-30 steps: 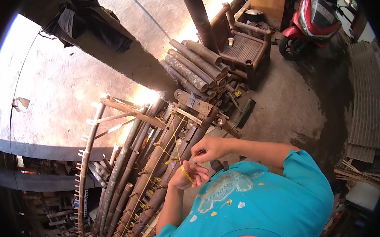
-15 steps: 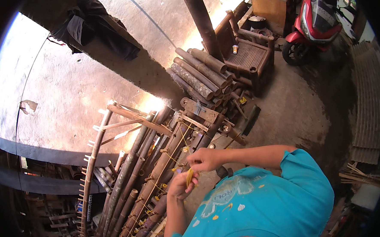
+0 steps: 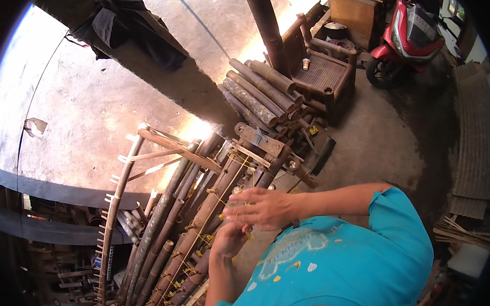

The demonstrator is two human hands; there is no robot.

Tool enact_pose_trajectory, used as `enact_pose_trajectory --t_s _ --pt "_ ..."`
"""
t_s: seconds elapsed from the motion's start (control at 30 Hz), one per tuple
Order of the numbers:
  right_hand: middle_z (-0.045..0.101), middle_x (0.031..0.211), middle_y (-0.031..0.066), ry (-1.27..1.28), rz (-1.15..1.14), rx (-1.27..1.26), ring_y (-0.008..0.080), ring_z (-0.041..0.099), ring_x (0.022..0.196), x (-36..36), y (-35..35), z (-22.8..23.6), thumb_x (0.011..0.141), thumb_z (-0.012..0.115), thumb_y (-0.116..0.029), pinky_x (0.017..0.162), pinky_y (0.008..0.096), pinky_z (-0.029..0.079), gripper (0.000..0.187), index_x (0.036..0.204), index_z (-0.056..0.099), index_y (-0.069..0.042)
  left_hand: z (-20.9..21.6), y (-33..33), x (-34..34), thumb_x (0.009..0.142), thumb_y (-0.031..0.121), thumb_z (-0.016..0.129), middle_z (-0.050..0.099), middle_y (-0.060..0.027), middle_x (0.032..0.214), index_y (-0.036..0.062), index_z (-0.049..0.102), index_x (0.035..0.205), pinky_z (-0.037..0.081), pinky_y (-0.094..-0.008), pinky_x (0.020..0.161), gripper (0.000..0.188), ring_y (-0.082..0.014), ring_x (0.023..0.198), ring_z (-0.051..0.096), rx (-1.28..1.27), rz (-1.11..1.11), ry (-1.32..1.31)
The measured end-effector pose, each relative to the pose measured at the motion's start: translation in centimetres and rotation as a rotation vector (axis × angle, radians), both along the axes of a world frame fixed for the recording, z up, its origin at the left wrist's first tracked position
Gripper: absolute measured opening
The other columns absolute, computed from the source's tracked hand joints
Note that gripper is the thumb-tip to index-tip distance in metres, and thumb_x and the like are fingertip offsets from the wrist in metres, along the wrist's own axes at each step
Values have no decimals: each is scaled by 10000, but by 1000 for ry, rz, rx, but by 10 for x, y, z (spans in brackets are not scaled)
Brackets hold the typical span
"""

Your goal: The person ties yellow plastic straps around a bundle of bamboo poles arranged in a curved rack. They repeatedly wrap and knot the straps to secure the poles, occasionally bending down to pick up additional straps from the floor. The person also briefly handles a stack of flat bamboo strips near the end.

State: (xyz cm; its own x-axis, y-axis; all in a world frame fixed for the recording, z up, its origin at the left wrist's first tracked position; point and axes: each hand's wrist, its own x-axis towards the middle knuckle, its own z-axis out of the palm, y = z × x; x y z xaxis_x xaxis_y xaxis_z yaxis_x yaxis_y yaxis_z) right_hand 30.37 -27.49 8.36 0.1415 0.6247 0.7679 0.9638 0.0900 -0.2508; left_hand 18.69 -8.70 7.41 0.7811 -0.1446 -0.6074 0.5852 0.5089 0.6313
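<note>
My left hand (image 3: pixel 230 239) is closed round a small bundle of yellow string (image 3: pixel 250 236), and a bit of it pokes out past the fingers. Just above it, my right hand (image 3: pixel 265 208) is spread with its fingers stretched to the left, partly covering the bundle. Thin yellow cord (image 3: pixel 221 198) runs along and around a long bamboo frame (image 3: pixel 209 210) lying beyond both hands. Small knots of the cord show at intervals along the poles. Whether cord passes between my right fingers is hard to make out.
Cut bamboo tubes (image 3: pixel 253 100) are stacked beyond the frame's far end. A bamboo chair (image 3: pixel 327 74) with a small cup (image 3: pixel 306 64) stands behind them, near a red motorbike (image 3: pixel 405 39). A curved pegged bamboo rack (image 3: pixel 117 201) leans on the left. Corrugated sheets (image 3: pixel 473 135) lie at right.
My right hand has gone from a closed pinch to spread fingers and shifted slightly. My left hand has turned a little, so less of the yellow bundle shows. The view has tilted slightly.
</note>
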Motion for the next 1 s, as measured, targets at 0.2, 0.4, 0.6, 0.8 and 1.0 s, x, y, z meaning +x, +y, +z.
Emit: enact_pose_trajectory --t_s 0.2,0.4,0.6,0.8,1.0 --pt "617 831 85 13 64 -391 249 616 804 -12 11 -38 848 532 -184 823 408 415 162 916 573 -43 -15 16 6 890 175 486 551 -8 802 64 566 899 341 -202 557 137 -99 771 477 -211 -96 44" --pt "609 753 129 305 -9 -448 290 621 745 1 17 -50 862 513 -188 720 410 444 155 833 561 -43 -9 19 17 929 156 458 597 -158 1104 -57 504 1175 484 -276 830 329 -221 1052 554 41 110 -162" --pt "626 871 223 1021 33 -112 364 621 821 -5 29 -62 957 419 -212 730 432 478 301 1065 567 27 -8 -30 30 979 157 411 482 -164 1306 -63 394 1333 336 -406 1068 417 -245 1233 463 91 207 -409" --pt "650 969 190 1269 139 71 306 636 948 -13 42 -64 961 439 -241 831 386 479 314 1018 577 35 -26 -41 47 1003 197 386 537 -147 1210 -25 486 1172 445 -353 949 297 -208 1078 547 205 320 -514" --pt "630 1005 112 1285 25 38 189 592 947 -5 19 -75 988 446 -249 851 331 461 373 1287 465 -27 -21 -42 54 995 205 399 576 -145 1098 30 505 1035 446 -397 946 210 -239 1043 560 246 367 -479"
